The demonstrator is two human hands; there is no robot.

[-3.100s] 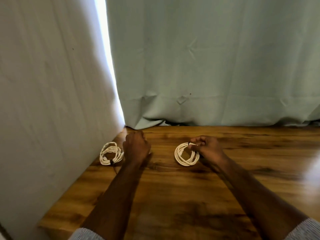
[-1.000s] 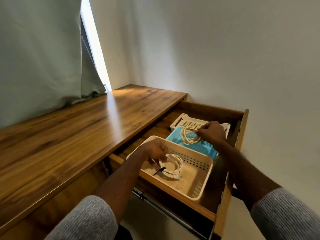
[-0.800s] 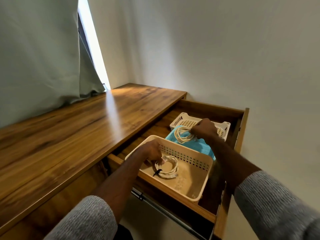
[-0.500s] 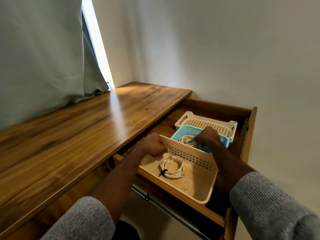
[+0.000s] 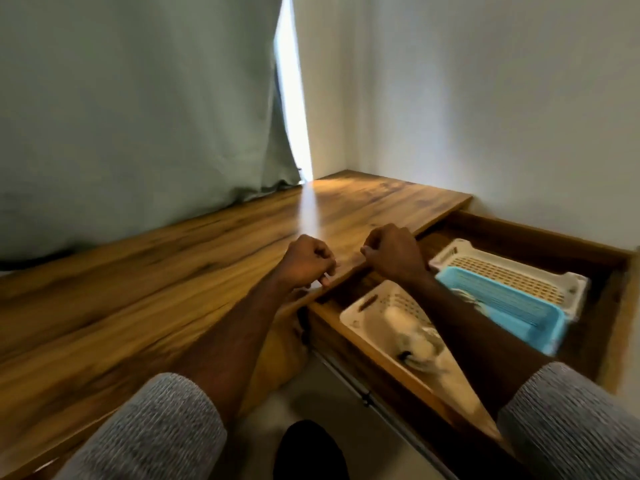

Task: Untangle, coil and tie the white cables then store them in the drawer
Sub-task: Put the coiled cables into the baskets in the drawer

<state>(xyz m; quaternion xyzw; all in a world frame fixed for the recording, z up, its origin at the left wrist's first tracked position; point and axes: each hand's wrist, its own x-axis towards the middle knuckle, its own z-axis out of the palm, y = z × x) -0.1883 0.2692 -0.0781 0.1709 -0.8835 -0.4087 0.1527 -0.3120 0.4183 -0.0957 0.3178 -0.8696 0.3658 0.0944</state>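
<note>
One coiled white cable (image 5: 414,336), blurred, lies in the beige basket (image 5: 360,311) at the front of the open wooden drawer (image 5: 620,306). A second white cable (image 5: 465,295) shows only as a sliver in the blue basket (image 5: 519,308), behind my right forearm. My left hand (image 5: 306,263) is closed into a loose fist over the tabletop's edge and holds nothing. My right hand (image 5: 393,252), fingers curled and empty, hovers above the drawer's left side next to the table edge.
A white perforated basket (image 5: 502,268) sits at the back of the drawer. The wooden tabletop (image 5: 173,271) runs left to a grey-green curtain (image 5: 138,116). A white wall stands behind the drawer. The floor and a dark shape show below.
Both hands let go of the coils and rose out of the baskets to the table edge. One coil stays in the beige basket, the other in the blue one. The view swung left.
</note>
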